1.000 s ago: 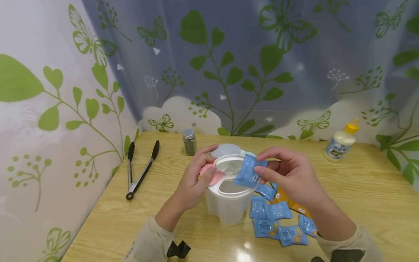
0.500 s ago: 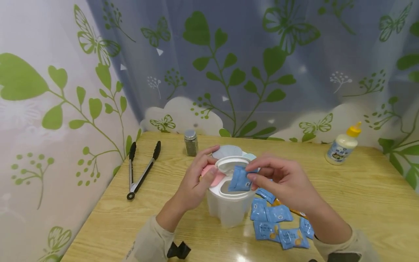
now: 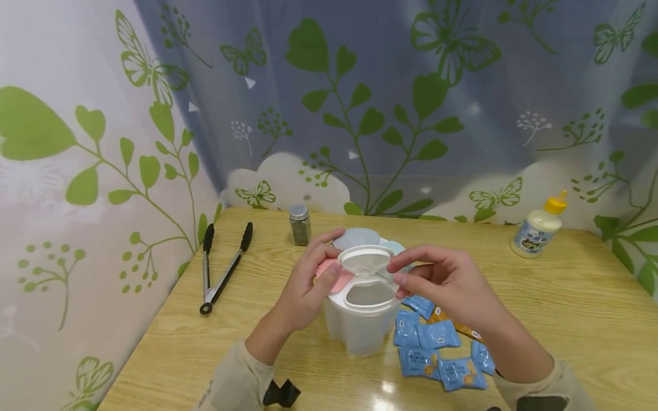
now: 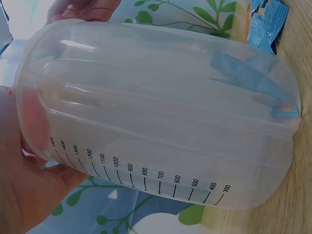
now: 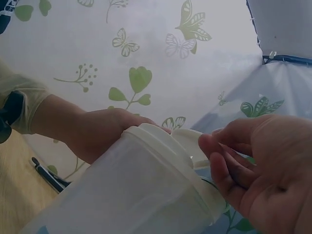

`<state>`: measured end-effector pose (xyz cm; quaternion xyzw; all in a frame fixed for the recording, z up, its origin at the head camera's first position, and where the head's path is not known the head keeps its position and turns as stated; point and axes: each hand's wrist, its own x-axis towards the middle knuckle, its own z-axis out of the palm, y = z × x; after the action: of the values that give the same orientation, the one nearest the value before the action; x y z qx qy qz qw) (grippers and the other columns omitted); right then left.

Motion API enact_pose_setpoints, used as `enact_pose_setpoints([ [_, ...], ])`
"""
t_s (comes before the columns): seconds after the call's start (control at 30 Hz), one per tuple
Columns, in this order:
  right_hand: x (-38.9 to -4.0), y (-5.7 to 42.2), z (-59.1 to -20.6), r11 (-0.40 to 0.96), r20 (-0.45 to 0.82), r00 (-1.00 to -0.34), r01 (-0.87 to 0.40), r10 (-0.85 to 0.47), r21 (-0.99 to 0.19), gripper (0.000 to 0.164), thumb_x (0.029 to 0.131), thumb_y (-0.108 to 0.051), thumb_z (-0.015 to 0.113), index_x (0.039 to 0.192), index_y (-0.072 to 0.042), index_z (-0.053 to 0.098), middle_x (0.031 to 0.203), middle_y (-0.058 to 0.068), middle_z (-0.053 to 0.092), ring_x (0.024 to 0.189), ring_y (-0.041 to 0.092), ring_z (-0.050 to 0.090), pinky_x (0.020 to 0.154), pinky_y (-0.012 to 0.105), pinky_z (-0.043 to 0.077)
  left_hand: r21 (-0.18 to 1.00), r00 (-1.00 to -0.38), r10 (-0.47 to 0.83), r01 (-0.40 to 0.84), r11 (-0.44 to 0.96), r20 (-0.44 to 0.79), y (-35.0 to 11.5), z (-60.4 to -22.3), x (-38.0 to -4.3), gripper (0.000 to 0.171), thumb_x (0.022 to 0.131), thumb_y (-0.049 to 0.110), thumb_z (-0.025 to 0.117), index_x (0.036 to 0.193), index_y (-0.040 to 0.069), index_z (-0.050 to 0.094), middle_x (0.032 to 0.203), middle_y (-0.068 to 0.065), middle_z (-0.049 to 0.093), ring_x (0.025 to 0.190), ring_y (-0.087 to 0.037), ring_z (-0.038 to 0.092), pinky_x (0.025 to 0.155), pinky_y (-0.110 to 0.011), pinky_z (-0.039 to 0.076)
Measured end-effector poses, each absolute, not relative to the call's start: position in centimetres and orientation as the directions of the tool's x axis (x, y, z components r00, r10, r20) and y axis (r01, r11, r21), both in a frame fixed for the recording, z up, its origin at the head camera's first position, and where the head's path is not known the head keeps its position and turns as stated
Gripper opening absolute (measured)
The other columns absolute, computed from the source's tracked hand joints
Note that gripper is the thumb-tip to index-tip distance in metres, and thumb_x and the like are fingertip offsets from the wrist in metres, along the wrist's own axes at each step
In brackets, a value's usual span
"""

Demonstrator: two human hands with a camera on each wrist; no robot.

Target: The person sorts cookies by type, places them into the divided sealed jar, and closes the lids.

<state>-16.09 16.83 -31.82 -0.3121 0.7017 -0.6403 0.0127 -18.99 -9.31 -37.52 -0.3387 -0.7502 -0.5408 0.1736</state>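
A translucent storage container (image 3: 364,334) with measuring marks stands upright on the table. Its white top has pink, grey and pale green lids, and one lid is flipped up beside an uncovered opening (image 3: 369,294). My left hand (image 3: 308,288) grips the container's top rim at the left, thumb on the pink lid (image 3: 336,277). Inside, near the bottom, a blue snack packet (image 4: 248,78) shows through the wall in the left wrist view. My right hand (image 3: 452,288) hovers at the right of the opening, fingers loosely bent, nothing between them.
Several blue packets (image 3: 439,335) and some orange ones (image 3: 469,332) lie right of the container. Black-tipped tongs (image 3: 223,279) lie at the left. A small spice jar (image 3: 300,225) stands behind, and a yellow-capped bottle (image 3: 536,231) at the back right.
My right hand has moved left over the opening with a blue packet and let it go; the packet is out of its fingers. My left hand keeps its grip on the container.
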Motion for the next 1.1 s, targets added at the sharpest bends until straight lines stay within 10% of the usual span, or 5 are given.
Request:
enact_pose_setpoints([
  [0.3,-16.5,19.3,-33.3,-0.101,0.396,-0.891,-0.383,-0.222,-0.918,0.023,0.093,0.01,0.059,0.112,0.0,0.067,0.101,0.001,0.071,0.07,0.013,0.066,0.067,0.025,0.059,0.696,-0.709,0.332,0.695,0.181,0.622,-9.1,-37.5,-19.0,0.014,0.101,0.013,0.047,0.104,0.006,0.058,0.152,-0.01,0.045,0.143,-0.027,0.042,0.115,-0.053,0.036],
  [1.1,-23.1,25.4,-40.0,0.14,0.232,-0.959,-0.255,-0.163,-0.957,0.025,0.096,-0.012,0.065,0.121,-0.01,0.064,0.103,-0.006,0.068,0.077,0.01,0.067,0.072,0.02,0.057,0.741,-0.74,0.307,0.657,0.139,0.598,-9.1,-37.6,-19.0,0.02,0.099,0.016,0.05,0.114,0.004,0.057,0.152,-0.007,0.046,0.143,-0.024,0.042,0.118,-0.039,0.036],
])
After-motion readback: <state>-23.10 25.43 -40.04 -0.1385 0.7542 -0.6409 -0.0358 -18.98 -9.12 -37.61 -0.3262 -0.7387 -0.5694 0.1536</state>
